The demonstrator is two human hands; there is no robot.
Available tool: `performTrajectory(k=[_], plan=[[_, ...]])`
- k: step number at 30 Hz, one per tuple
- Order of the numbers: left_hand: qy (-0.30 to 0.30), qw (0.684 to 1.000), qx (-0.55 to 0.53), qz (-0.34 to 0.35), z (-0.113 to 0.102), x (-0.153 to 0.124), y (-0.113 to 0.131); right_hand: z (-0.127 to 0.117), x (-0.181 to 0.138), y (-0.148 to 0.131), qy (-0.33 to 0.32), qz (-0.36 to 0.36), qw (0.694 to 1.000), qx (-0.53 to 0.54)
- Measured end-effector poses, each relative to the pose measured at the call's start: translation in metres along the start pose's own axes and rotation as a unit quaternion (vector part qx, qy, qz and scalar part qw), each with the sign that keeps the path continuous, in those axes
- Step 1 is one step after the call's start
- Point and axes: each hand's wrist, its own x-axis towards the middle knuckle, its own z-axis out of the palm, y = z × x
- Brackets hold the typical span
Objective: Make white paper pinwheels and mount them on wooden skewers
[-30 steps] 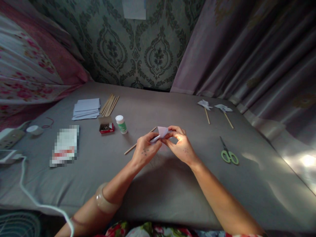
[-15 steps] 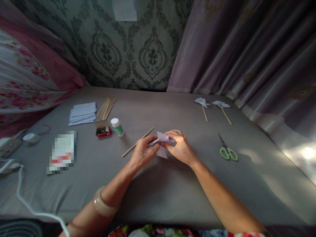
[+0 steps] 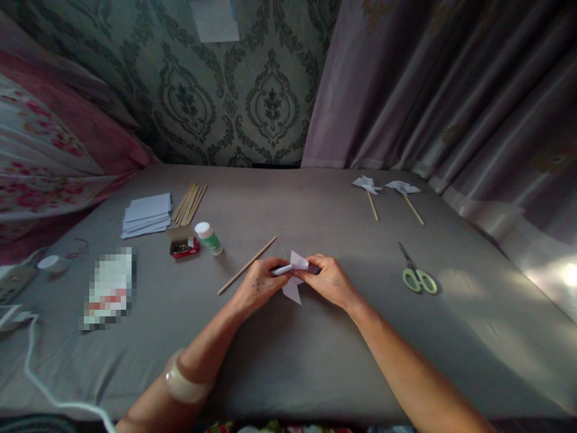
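Note:
My left hand (image 3: 259,284) and my right hand (image 3: 329,280) meet over the middle of the grey sheet, both pinching a small folded white paper piece (image 3: 295,276) whose points stick out up and down between the fingers. A thin white strip or roll of the paper lies under my left fingertips. A bare wooden stick (image 3: 247,265) lies on the sheet just left of my left hand, not touched.
Green-handled scissors (image 3: 417,275) lie to the right. Two finished paper pinwheels on sticks (image 3: 388,193) rest at the back right. At the back left are stacked white papers (image 3: 146,214), a bundle of sticks (image 3: 189,201), a red pin box (image 3: 183,245) and a glue bottle (image 3: 208,237). A white cable (image 3: 31,355) runs at the left.
Both hands have come down toward the sheet with the paper piece, and a lower point of the paper now shows beneath the fingers. The view has tilted slightly.

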Motion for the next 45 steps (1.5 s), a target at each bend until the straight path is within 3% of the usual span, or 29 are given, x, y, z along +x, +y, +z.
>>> performTrajectory(k=[18, 32, 45], plan=[[-0.013, 0.999, 0.036, -0.007, -0.001, 0.001, 0.000, 0.007, -0.001, 0.002, -0.040, 0.073, 0.991, 0.105], [0.006, 0.998, 0.064, -0.004, 0.003, 0.002, -0.007, 0.012, -0.002, 0.005, -0.010, 0.062, 0.998, 0.026], [0.016, 0.985, 0.169, 0.004, 0.005, -0.001, 0.001, 0.014, -0.003, 0.006, 0.006, 0.046, 0.999, -0.014]])
